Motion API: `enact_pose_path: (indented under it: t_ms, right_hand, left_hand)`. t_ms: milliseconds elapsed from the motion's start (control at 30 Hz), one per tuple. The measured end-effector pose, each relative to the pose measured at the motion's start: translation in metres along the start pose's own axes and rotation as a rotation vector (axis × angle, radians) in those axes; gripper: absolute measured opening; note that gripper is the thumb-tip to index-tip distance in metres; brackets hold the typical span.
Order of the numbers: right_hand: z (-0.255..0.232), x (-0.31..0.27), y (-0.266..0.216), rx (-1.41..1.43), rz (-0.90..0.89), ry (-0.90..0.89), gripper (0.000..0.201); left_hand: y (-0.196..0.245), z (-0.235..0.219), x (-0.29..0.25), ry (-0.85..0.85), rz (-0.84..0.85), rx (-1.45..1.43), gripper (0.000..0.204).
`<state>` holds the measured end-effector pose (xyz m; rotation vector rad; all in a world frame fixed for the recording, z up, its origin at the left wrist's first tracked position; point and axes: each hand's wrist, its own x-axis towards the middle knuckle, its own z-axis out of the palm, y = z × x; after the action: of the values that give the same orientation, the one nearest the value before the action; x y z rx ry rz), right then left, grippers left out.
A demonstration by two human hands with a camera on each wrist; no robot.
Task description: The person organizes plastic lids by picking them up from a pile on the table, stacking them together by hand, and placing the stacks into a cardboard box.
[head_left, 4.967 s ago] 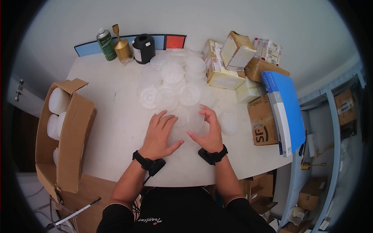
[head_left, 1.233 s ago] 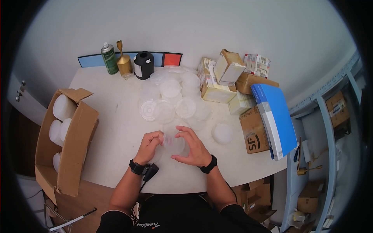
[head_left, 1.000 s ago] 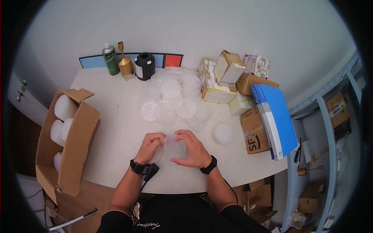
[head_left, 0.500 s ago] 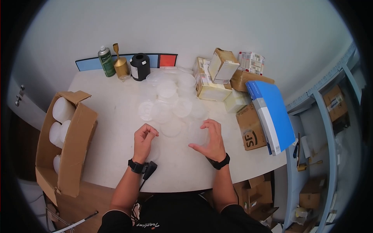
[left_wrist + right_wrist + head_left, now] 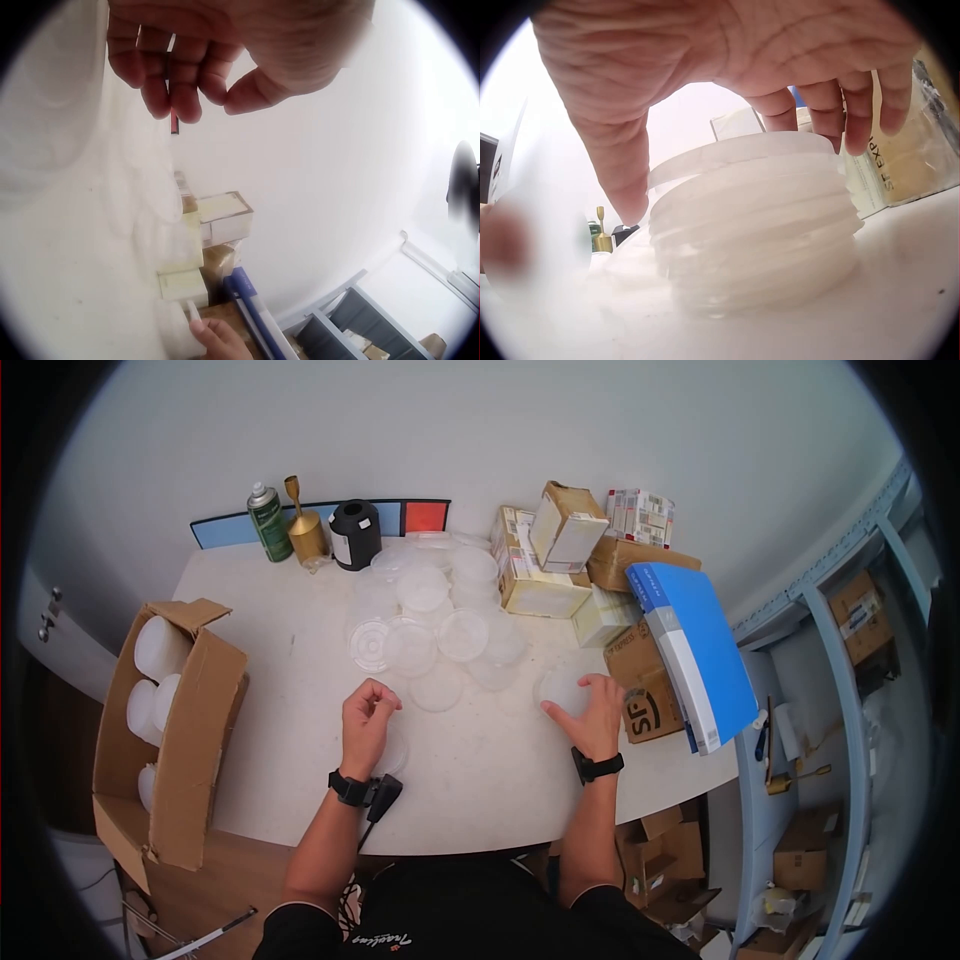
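My right hand (image 5: 592, 722) is at a stack of translucent round plastic lids (image 5: 754, 247) on the right of the table. In the right wrist view its thumb is at one side of the top lid (image 5: 742, 156) and its fingers curl over the far side. My left hand (image 5: 366, 722) hovers over the table's middle, fingers loosely bent; the left wrist view has nothing between them. Beside that wrist lies another clear lid (image 5: 394, 753). Beyond the hands spreads a group of overlapping clear lids (image 5: 409, 648), with one lid (image 5: 435, 691) nearest me.
A cardboard box (image 5: 200, 745) of white tubs stands at the left. At the right are small cartons (image 5: 545, 585), an SF box (image 5: 640, 690) and a blue binder (image 5: 705, 650). A spray can (image 5: 269, 525), brass holder (image 5: 307, 535) and black container (image 5: 355, 538) line the back.
My right hand has moved from the middle, beside the left hand, rightward to the lid stack with a clear lid. My left hand has parted from that lid and stays near the middle.
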<state>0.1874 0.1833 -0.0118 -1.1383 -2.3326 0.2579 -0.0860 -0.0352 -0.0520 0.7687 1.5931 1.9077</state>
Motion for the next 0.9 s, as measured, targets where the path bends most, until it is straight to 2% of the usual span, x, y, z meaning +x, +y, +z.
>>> enact_pose_path:
  t_ms: [467, 667, 767, 900]
  right_hand:
    - [0.013, 0.001, 0.004, -0.003, 0.047, -0.074, 0.069]
    - [0.013, 0.003, 0.001, 0.144, 0.121, -0.109, 0.072]
    - [0.011, 0.007, 0.007, 0.233, 0.307, -0.047, 0.076]
    - [0.009, 0.005, 0.015, 0.077, 0.3, -0.151, 0.087]
  left_hand:
    - [-0.002, 0.001, 0.0, -0.01, 0.0, 0.052, 0.009]
    - [-0.004, 0.0, 0.0, -0.012, 0.006, 0.044, 0.01]
    - [-0.001, -0.001, 0.0, -0.009, 0.002, 0.052, 0.01]
    - [-0.003, -0.001, 0.0, -0.017, 0.005, 0.058, 0.01]
